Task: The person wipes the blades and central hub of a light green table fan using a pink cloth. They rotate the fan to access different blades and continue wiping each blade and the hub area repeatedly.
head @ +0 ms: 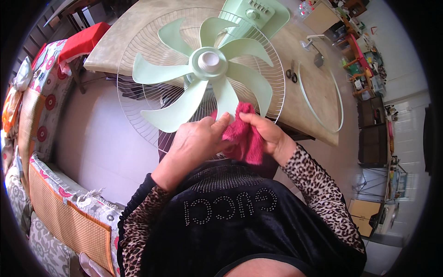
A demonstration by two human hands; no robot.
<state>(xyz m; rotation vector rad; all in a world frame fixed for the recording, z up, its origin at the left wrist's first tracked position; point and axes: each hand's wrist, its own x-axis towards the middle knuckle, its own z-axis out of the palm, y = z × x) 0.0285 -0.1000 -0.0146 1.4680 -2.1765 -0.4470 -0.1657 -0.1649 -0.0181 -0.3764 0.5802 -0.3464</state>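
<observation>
A pale green electric fan lies on the table, its fan blades [171, 112] uncovered in front of the rear wire guard [128, 110]. My left hand [199, 138] grips the tip of the blade nearest me, the thumb on its face. A crimson plush cloth [247, 143] is bunched at that tip, and my right hand [264, 133] pinches it from the right side. A white ribbed knob [209, 61] sits at the blades' hub. Beyond the guard is the fan's green base [266, 17] with a dial and buttons.
On the beige tabletop [311, 105] to the right lie black-handled scissors [292, 74] and a thin pale green ring [304, 93]. A red-covered stool [83, 41] and a sofa with a woven mat [72, 214] stand at the left. Crowded shelves [363, 69] are at the far right.
</observation>
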